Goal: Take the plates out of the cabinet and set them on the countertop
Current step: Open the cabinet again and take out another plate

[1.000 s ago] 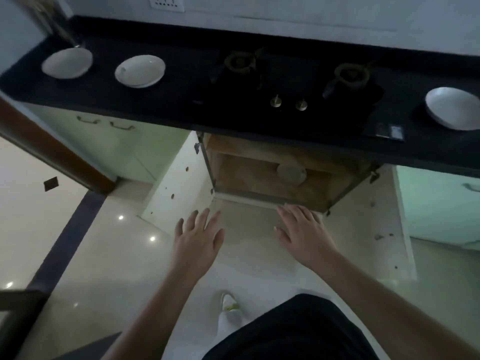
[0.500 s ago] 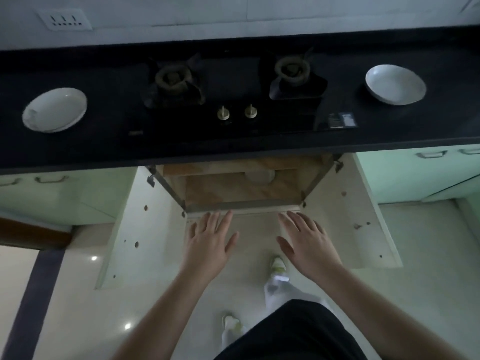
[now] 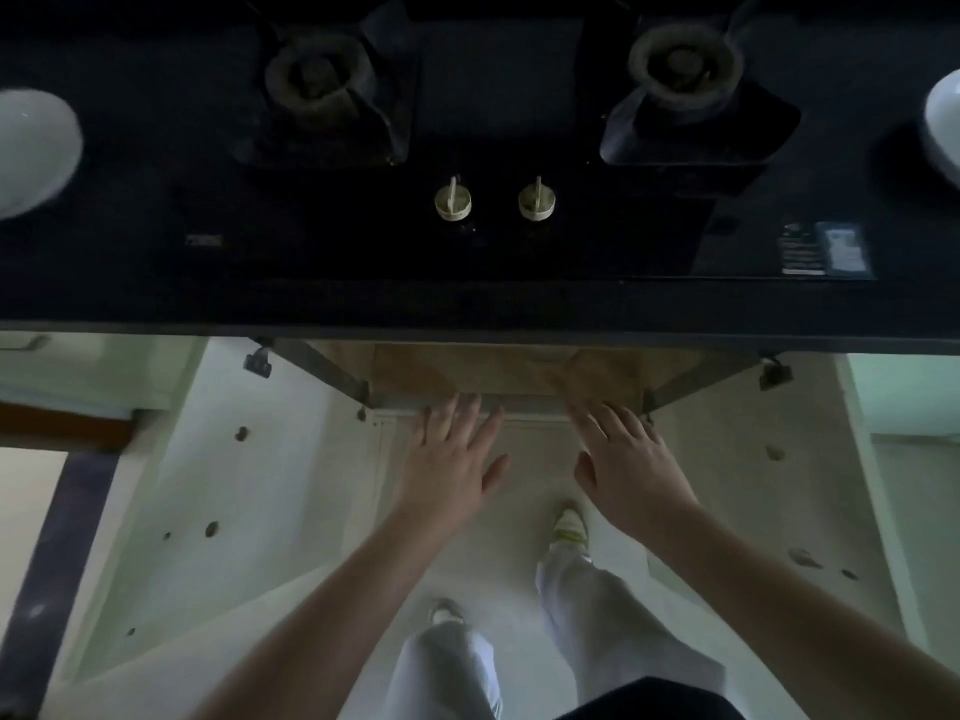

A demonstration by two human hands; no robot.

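Observation:
Below the black countertop [image 3: 493,304] the cabinet [image 3: 498,374] stands open, only the front strip of its wooden shelf showing; no plate is visible inside from here. My left hand [image 3: 449,457] and my right hand [image 3: 626,459] are both held out flat with fingers spread, empty, fingertips at the cabinet's front edge. A white plate [image 3: 31,153] lies on the countertop at the far left, cut by the frame. Another white plate [image 3: 943,124] lies at the far right edge.
A two-burner gas stove [image 3: 493,122] with two knobs [image 3: 493,202] fills the middle of the countertop. Both cabinet doors [image 3: 249,485] swing open to left and right. My legs and shoes [image 3: 569,527] stand on the pale floor right before the cabinet.
I have stepped closer and the view has dropped over the stove. Both hands have moved forward to the cabinet's front edge. The plate seen earlier inside the cabinet is now hidden under the countertop.

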